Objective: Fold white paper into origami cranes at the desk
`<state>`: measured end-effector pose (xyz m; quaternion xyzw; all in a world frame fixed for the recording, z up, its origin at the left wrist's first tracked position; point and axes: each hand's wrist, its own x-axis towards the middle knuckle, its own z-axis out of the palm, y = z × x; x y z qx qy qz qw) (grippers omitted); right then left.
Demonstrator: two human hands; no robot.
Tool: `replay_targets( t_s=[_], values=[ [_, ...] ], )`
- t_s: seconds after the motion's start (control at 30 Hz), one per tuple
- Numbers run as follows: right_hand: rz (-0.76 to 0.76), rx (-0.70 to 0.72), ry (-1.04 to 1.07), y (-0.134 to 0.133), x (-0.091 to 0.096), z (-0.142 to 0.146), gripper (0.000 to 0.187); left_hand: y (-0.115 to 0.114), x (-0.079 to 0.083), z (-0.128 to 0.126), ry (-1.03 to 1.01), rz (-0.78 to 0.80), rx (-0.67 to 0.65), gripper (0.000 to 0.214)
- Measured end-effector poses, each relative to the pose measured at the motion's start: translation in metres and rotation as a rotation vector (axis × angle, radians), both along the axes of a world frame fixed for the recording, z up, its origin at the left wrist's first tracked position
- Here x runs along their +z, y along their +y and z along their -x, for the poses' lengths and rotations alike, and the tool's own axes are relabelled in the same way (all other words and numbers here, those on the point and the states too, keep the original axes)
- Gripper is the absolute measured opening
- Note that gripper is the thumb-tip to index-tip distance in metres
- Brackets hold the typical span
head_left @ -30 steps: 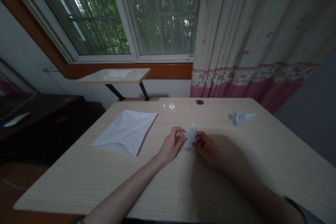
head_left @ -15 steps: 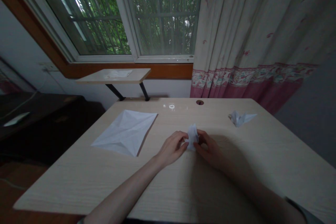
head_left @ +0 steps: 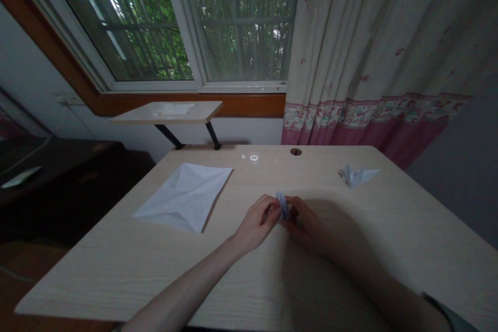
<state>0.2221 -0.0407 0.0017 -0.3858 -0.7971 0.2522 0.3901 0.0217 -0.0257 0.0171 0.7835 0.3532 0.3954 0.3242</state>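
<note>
A small folded white paper piece (head_left: 283, 204) stands between my two hands at the middle of the light wooden table (head_left: 116, 264). My left hand (head_left: 257, 222) pinches its left side, fingers closed. From the right, my right hand (head_left: 305, 222) grips the same piece, fingers closed too. The paper is pressed narrow between the fingertips, and its lower part is hidden by them.
A creased white paper sheet (head_left: 185, 194) lies flat at the left of the table. A finished folded paper figure (head_left: 356, 175) sits at the far right. A cable hole (head_left: 295, 152) marks the back edge. A small shelf (head_left: 167, 112), a window and a curtain (head_left: 373, 52) are behind.
Both hands have pressed the folded paper together, so it looks narrower and lower than before. The hands have closed in toward each other slightly.
</note>
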Motion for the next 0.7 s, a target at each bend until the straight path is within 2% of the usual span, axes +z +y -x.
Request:
replay_targets(
  t_s=[0.1, 0.23, 0.33, 0.5, 0.7],
  values=[
    [0.032, 0.026, -0.008, -0.004, 0.006, -0.001, 0.033, 0.000, 0.000, 0.001, -0.004, 0.018, -0.003, 0.020],
    [0.057, 0.008, -0.012, -0.007, 0.015, -0.002, 0.024, 0.001, 0.000, 0.002, -0.026, 0.028, -0.033, 0.025],
    [0.046, 0.003, -0.004, -0.007, 0.017, -0.002, 0.027, 0.001, 0.000, 0.002, -0.036, 0.016, -0.042, 0.027],
    [0.046, -0.055, -0.017, -0.003, 0.006, -0.002, 0.030, 0.002, -0.001, 0.002, -0.026, 0.015, -0.012, 0.025],
    [0.025, -0.159, -0.024, -0.003, -0.005, -0.001, 0.020, 0.002, -0.007, 0.002, -0.028, 0.093, 0.055, 0.026]
  ],
)
